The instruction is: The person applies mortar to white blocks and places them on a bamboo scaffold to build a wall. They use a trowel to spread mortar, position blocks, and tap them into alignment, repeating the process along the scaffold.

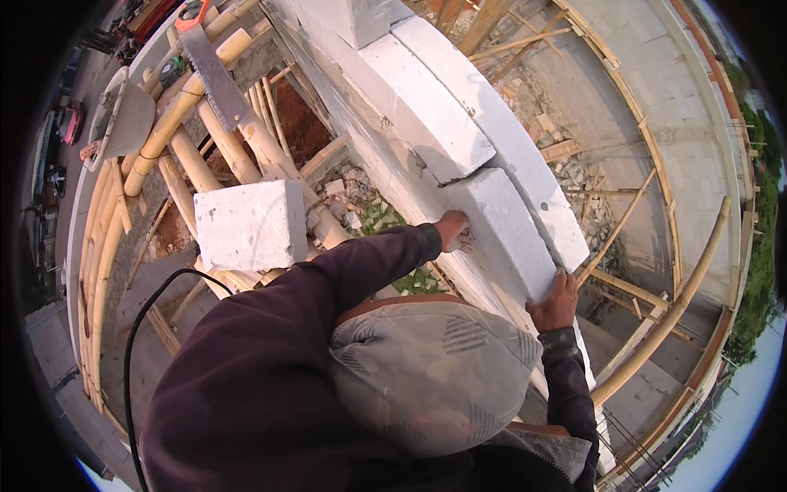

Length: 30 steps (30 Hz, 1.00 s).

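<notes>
A white aerated concrete block (500, 225) lies on top of a curved wall, end to end with another white block (426, 102) beyond it. A dark gap shows between the two. My left hand (451, 230) is closed, its curled fingers against the block's left side, low down, beside some crumbs of mortar. At the block's near end, my right hand (555, 302) grips the corner, fingers bent over its edge. Along the right runs a parallel row of white blocks (525, 180), split from this block by a narrow joint. Dark sleeves cover both forearms.
To the left, a loose white block (250, 225) rests on bamboo scaffolding (197, 160). A handsaw (213, 78), a tape measure (171, 71) and a mortar bucket (123, 119) are farther off. Rubble (348, 193) lies below. A bamboo pole (676, 307) leans on the right.
</notes>
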Available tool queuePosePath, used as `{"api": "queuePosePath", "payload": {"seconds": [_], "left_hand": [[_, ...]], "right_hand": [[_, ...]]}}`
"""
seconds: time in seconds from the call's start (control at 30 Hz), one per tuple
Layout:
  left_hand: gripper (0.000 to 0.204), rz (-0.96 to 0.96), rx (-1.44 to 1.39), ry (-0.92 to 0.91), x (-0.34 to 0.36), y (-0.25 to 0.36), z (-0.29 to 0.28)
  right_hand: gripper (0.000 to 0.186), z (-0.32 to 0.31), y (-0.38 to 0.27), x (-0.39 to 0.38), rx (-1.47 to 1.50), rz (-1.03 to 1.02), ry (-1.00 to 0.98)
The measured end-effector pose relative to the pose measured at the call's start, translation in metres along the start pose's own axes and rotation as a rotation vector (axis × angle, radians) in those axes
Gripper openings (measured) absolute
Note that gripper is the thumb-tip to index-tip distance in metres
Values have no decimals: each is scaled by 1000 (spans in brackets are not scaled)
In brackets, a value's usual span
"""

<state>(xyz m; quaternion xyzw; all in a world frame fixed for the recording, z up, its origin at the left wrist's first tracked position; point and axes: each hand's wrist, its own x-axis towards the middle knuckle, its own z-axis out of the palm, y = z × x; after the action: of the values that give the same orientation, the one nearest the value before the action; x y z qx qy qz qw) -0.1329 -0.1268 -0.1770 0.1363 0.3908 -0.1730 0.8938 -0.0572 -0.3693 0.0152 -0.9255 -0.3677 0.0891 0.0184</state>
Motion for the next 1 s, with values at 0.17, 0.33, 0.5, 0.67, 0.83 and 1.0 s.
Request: {"api": "queuePosePath", "payload": {"seconds": [0.17,0.33,0.5,0.67,0.83,1.0], "left_hand": [[47,31,-50,76,-1,2,12],[46,59,-8,99,-10,2,13],[46,29,-146,111,-5,3,10],[49,43,-99,90,-3,6,10],[51,71,-58,76,-4,2,8],[52,66,-27,97,-13,-2,5]], "right_hand": [[79,4,-1,0,54,8,47],[81,8,-2,-1,81,39,46],[84,6,-6,-16,124,108,55],[91,-16,22,-55,118,177,79],[112,-31,100,-116,-112,420,-207],[106,5,140,-135,-62,548,-323]]}}
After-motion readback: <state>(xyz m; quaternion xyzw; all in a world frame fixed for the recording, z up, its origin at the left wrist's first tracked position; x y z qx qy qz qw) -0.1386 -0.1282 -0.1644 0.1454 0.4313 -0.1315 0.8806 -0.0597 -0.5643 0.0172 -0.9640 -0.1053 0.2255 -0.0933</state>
